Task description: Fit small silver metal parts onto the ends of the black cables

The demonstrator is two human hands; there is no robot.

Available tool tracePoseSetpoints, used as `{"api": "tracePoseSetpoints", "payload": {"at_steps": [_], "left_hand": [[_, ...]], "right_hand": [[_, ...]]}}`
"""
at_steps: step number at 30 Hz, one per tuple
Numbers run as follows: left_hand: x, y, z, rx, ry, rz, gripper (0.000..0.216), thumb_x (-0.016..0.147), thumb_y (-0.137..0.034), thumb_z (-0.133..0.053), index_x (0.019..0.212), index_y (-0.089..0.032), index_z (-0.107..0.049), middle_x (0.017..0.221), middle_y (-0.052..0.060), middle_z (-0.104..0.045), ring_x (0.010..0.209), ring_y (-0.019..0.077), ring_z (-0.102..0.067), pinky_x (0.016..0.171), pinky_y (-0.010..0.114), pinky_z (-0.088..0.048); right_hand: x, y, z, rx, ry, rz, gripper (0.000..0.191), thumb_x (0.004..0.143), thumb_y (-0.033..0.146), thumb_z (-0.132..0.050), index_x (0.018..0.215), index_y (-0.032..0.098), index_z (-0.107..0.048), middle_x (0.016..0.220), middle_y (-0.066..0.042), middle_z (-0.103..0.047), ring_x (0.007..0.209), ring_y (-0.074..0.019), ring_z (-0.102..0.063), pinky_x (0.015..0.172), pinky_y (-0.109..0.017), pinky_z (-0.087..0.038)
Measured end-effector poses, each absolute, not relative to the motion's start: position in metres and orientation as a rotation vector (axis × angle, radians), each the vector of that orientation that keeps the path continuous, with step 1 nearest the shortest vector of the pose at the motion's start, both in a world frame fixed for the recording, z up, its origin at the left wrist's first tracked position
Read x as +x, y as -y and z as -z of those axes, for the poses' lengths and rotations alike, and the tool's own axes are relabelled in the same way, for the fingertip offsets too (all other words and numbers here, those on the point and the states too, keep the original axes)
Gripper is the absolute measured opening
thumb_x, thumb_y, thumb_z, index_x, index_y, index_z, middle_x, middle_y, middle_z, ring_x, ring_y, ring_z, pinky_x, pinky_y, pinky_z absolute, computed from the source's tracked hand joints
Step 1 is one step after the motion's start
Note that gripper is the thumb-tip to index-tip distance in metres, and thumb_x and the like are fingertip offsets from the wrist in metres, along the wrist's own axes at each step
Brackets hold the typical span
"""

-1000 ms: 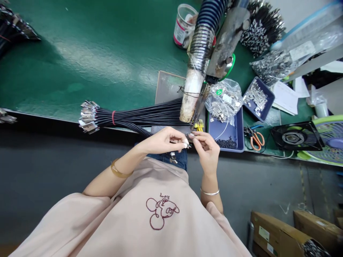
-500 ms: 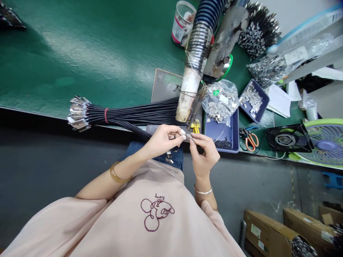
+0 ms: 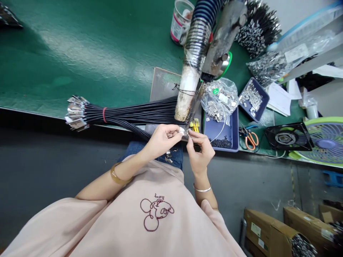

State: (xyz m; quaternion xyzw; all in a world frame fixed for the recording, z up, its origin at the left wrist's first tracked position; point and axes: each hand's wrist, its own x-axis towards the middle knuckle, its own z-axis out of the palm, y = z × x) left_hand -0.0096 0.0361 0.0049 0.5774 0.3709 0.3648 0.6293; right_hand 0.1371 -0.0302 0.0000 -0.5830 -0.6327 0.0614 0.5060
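Observation:
My left hand [image 3: 162, 140] and my right hand [image 3: 199, 150] meet at the near edge of the green bench [image 3: 80, 53]. Both pinch a small metal connector shell [image 3: 184, 132] between the fingertips, on the end of a black cable. The hands sit just under the tip of a soldering iron [image 3: 197, 103] and the white mouth of a ribbed fume hose [image 3: 191, 82]. A bundle of black cables [image 3: 128, 115] with metal-shelled ends [image 3: 75, 114], tied by a red band, lies to the left of my left hand.
A blue tray [image 3: 227, 132] with a bag of metal shells [image 3: 219, 98] stands right of the hands. Further right lie orange-handled scissors [image 3: 249, 137], a smaller blue tray [image 3: 253, 96], a black fan [image 3: 288, 137] and a green fan [image 3: 321, 142]. A jar [image 3: 180, 21] stands behind. Cardboard boxes [image 3: 270, 228] sit on the floor.
Both hands have risen slightly toward the soldering iron tip, keeping their pinch on the connector. The view has shifted a little to the right.

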Motion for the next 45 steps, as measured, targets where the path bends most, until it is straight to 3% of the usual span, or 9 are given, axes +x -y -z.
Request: {"api": "tracePoseSetpoints", "payload": {"at_steps": [8,24,30,37,45], "left_hand": [[-0.006,-0.035,-0.006,1.357,-0.906,-0.894,0.020,0.084,-0.024,-0.058,0.068,-0.013,-0.060,0.062,-0.002,-0.050,0.057,0.0082,-0.043,0.054,0.021,-0.035],[-0.004,-0.035,-0.009,1.310,-0.923,-0.863,0.018,0.082,-0.023,-0.057,0.067,-0.013,-0.059,0.060,-0.003,-0.043,0.055,0.0071,-0.035,0.053,0.022,-0.029],[-0.007,-0.035,-0.010,1.351,-0.909,-0.827,0.019,0.083,-0.024,-0.056,0.067,-0.014,-0.059,0.060,-0.003,-0.042,0.054,0.0075,-0.033,0.053,0.023,-0.028],[-0.007,-0.034,-0.014,1.381,-0.911,-0.857,0.023,0.083,-0.024,-0.056,0.061,-0.014,-0.057,0.057,-0.004,-0.039,0.054,0.0080,-0.032,0.052,0.023,-0.027],[-0.005,-0.037,-0.012,1.341,-0.937,-0.903,0.022,0.082,-0.026,-0.057,0.063,-0.014,-0.057,0.057,-0.003,-0.037,0.055,0.0083,-0.033,0.052,0.023,-0.026]], "right_hand": [[0.137,0.026,0.001,-1.358,1.741,0.167,0.018,0.088,0.007,-0.062,0.093,0.024,-0.058,0.100,-0.005,-0.078,0.091,-0.0164,-0.076,0.079,-0.030,-0.063],[0.139,0.024,-0.003,-1.321,1.830,0.275,0.021,0.084,0.005,-0.064,0.085,0.025,-0.056,0.099,-0.006,-0.079,0.084,-0.0149,-0.077,0.072,-0.025,-0.063],[0.140,0.025,-0.006,-1.337,1.767,0.204,0.019,0.085,0.007,-0.066,0.092,0.024,-0.061,0.102,-0.006,-0.079,0.091,-0.0164,-0.077,0.077,-0.028,-0.063],[0.141,0.023,-0.018,-1.492,1.562,-0.288,0.008,0.089,0.017,-0.063,0.084,0.022,-0.065,0.103,-0.004,-0.077,0.090,-0.0166,-0.075,0.068,-0.028,-0.064],[0.139,0.019,-0.024,-1.508,1.607,-0.245,0.008,0.086,0.015,-0.066,0.081,0.022,-0.065,0.103,-0.005,-0.076,0.092,-0.0180,-0.074,0.075,-0.031,-0.063]]}}
